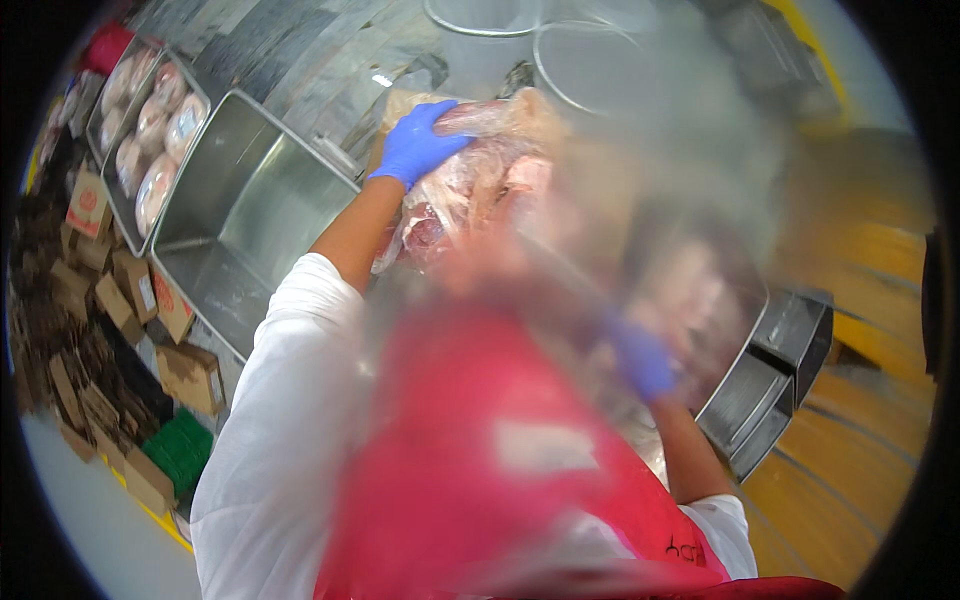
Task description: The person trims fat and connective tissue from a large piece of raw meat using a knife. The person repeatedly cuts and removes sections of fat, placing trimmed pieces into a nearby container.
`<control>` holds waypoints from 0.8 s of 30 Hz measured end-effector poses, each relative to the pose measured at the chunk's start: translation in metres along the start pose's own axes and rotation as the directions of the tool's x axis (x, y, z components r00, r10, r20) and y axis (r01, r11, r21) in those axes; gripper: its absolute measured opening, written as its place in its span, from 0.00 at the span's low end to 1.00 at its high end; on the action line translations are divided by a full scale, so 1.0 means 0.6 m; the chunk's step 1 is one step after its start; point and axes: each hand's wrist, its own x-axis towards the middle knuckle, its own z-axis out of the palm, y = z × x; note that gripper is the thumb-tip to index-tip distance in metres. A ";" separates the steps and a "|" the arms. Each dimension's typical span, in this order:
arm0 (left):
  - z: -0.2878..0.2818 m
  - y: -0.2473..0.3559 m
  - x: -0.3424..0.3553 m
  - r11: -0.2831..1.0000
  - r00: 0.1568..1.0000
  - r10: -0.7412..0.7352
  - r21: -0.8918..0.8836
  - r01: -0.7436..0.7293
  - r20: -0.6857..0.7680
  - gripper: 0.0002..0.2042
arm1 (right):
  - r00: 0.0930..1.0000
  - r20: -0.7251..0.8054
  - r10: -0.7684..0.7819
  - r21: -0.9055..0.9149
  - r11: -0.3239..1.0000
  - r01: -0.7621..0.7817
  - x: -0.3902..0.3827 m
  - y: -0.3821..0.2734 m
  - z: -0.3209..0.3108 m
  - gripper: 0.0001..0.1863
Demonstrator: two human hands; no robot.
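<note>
My left hand (425, 142), in a blue glove, grips the upper left of a large piece of raw meat (480, 170). The meat is pink and red with pale fat, and clear plastic film seems to cling to it. Farther right and nearer my body is my right hand (642, 358), also gloved in blue. A smear on the view hides its fingers, so whether it holds anything is unclear. Beyond it lies a blurred pinkish mass (690, 290), likely more meat, in or beside a metal tub.
A deep steel tub (215, 240) stands left of the meat. Beyond it, metal trays (140, 205) hold several wrapped pale pieces. Cardboard boxes (190, 375) and a green bundle (178, 450) lie at far left. Steel pans (760, 400) sit at right by a yellow slatted surface (850, 440).
</note>
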 end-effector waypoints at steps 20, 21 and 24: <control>0.003 0.018 0.001 0.996 0.997 -0.064 0.067 0.061 0.040 0.41 | 0.975 0.198 -0.103 -0.460 0.868 0.185 0.145 -0.164 -0.341 0.28; 0.000 0.018 -0.005 0.995 0.997 -0.070 0.074 0.067 0.039 0.41 | 0.968 0.231 -0.101 -0.452 0.870 0.199 0.151 -0.171 -0.342 0.29; -0.005 0.016 -0.008 0.988 0.996 -0.090 0.130 0.088 0.011 0.41 | 0.948 0.315 -0.052 -0.421 0.887 0.188 0.170 -0.205 -0.353 0.32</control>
